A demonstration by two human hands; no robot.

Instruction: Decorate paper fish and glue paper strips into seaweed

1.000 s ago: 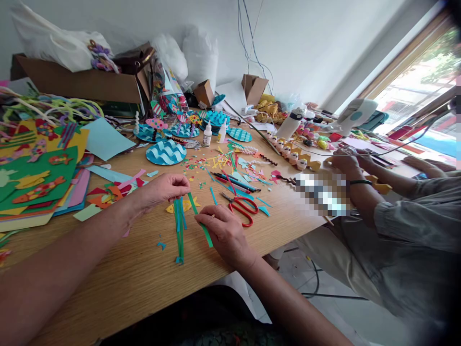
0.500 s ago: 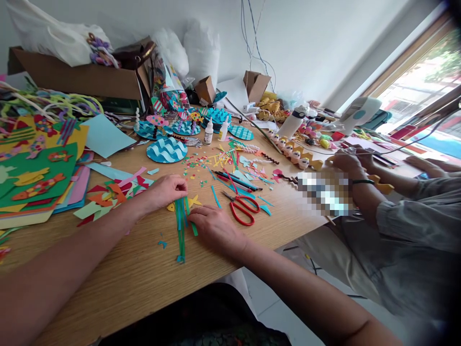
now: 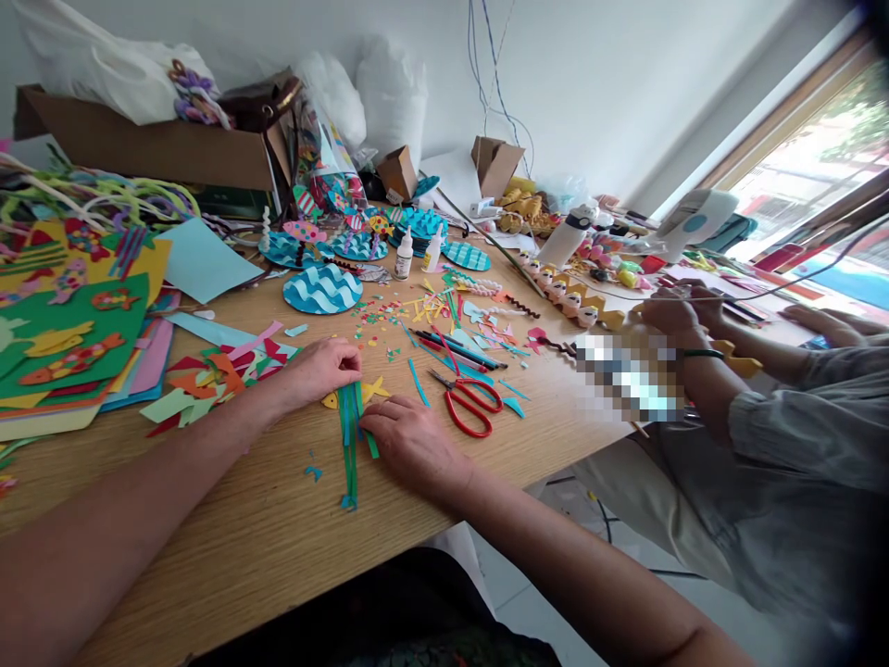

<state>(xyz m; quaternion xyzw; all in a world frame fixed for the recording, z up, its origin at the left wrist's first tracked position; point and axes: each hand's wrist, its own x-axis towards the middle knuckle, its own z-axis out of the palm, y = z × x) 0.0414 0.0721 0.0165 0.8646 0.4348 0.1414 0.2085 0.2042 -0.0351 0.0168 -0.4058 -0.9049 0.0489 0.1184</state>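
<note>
My left hand [image 3: 328,367] pinches the upper ends of several blue and green paper strips [image 3: 350,445], which hang down across the wooden tabletop toward me. My right hand [image 3: 411,439] is beside them, its fingers curled on a strip at the bundle's right edge. Its fingertips are partly hidden. Just behind the strips lies a yellow paper fish [image 3: 375,387], partly covered. Red-handled scissors [image 3: 469,404] rest to the right of my right hand, blades toward the back left. Small blue scraps [image 3: 314,472] lie left of the strips.
Pencils [image 3: 458,350] and loose blue strips lie behind the scissors. Coloured paper scraps [image 3: 208,380] are at left, near stacked green sheets [image 3: 104,361]. Glue bottles [image 3: 404,254] and a blue wavy disc [image 3: 322,291] stand farther back. At right, another person's hands [image 3: 673,315] are over the table.
My right hand has shifted slightly left, closer against the strips. My left hand keeps its pinch at their top. The view has moved very slightly.
</note>
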